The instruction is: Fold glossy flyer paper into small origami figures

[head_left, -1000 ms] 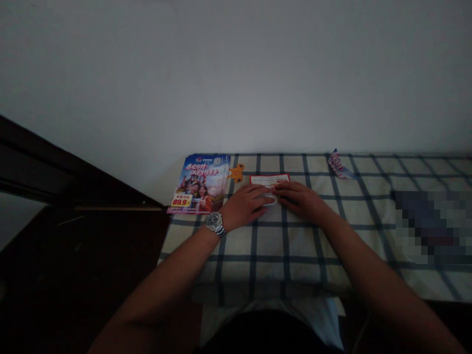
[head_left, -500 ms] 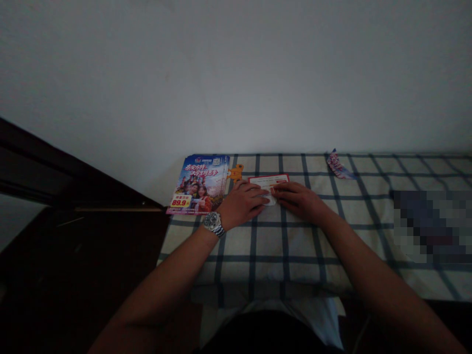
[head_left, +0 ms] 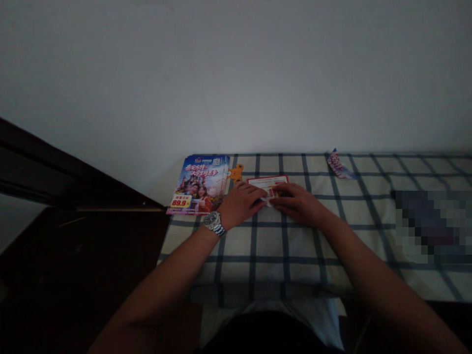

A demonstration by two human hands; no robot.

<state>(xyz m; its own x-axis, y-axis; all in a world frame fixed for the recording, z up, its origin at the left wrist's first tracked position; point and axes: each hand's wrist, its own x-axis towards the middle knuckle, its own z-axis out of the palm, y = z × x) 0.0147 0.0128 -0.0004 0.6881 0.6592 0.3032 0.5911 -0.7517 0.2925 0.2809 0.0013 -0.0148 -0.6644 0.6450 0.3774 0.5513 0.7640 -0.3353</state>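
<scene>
A white paper with a red border lies on the checked cloth in front of me. My left hand, with a metal watch on the wrist, rests palm down on the paper's left part, fingers stretched flat. My right hand lies on the paper's right part, its fingertips pressing the paper near the left hand's fingers. Both hands cover the paper's near half, so only its far edge shows.
A stack of colourful flyers lies at the cloth's far left corner, with a small orange figure beside it. A folded colourful paper piece lies at the far right by the wall. Dark wooden furniture stands to the left.
Both hands have shifted a little on the paper. The right fingertips have slid left toward the left hand, and less of the paper's near part shows.
</scene>
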